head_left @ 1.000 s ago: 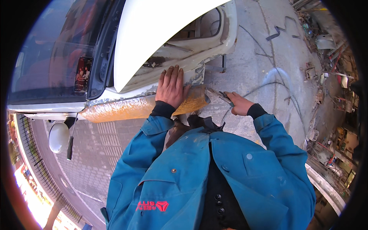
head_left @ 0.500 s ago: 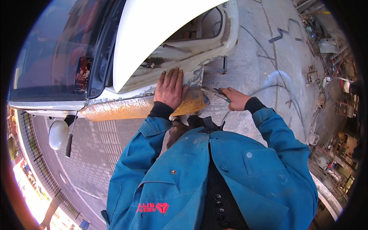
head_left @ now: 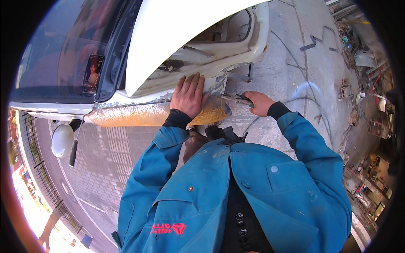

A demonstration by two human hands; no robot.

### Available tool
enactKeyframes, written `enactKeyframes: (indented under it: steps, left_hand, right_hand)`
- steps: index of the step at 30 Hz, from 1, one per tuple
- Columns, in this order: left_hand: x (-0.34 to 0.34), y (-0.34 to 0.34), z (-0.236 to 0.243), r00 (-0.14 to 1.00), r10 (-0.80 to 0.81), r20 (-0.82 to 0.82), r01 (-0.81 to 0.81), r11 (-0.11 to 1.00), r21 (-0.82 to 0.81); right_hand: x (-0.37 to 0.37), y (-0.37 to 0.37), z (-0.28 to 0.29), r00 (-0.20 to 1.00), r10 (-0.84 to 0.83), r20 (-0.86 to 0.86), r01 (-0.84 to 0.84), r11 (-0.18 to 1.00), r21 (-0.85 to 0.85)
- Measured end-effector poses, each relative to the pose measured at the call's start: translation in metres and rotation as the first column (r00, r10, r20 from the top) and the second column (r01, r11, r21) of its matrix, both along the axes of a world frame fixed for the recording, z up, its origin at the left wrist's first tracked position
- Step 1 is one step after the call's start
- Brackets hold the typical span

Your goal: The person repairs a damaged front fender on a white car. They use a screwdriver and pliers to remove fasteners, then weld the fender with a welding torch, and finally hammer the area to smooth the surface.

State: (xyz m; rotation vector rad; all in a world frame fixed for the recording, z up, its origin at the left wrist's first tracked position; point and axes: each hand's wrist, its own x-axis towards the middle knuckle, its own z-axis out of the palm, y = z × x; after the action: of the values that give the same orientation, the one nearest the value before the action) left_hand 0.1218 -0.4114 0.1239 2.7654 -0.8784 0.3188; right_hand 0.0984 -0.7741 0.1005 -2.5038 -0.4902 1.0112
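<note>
My left hand [head_left: 188,96] lies flat on the edge of a car's front body panel, fingers stretched toward the white metal. Below the palm runs a fender [head_left: 139,114] whose paint is worn to yellow-orange. My right hand [head_left: 258,103] is wrapped round the handles of metal pliers [head_left: 235,98], dark with a bit of green. The jaws reach to the front end of the panel, near its scraped corner; whether they bite on the edge is too small to tell. A raised white hood [head_left: 177,29] covers part of the engine bay beyond my left hand.
A phone [head_left: 91,74] with a lit screen rests against the windshield at the left. A side mirror [head_left: 62,140] sticks out there, beside a dark-handled tool [head_left: 74,152]. Cables [head_left: 312,99] lie on the concrete floor at the right, with cluttered parts [head_left: 365,59] beyond.
The view has shifted slightly. My right hand sits a little higher, with the pliers still in its grip. My left hand keeps its place on the panel.
</note>
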Motion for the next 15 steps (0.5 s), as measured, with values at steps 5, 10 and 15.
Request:
enactKeyframes:
  steps: [5, 10, 15]
  left_hand:
    - [-0.001, 0.0, -0.005, 1.0, -0.002, 0.02, 0.002, 1.0, -0.011]
    - [-0.002, 0.002, 0.0, 0.999, 0.009, 0.044, -0.007, 0.998, -0.055]
    - [-0.003, 0.001, 0.001, 0.999, 0.029, 0.046, -0.025, 0.996, -0.091]
  right_hand:
    - [0.003, 0.0, -0.003, 1.0, 0.02, 0.015, -0.019, 0.998, -0.051]
    - [0.002, 0.012, 0.006, 0.999, -0.034, 0.001, 0.033, 0.991, -0.127]
    - [-0.002, 0.016, 0.01, 0.994, -0.104, -0.034, 0.098, 0.985, -0.142]
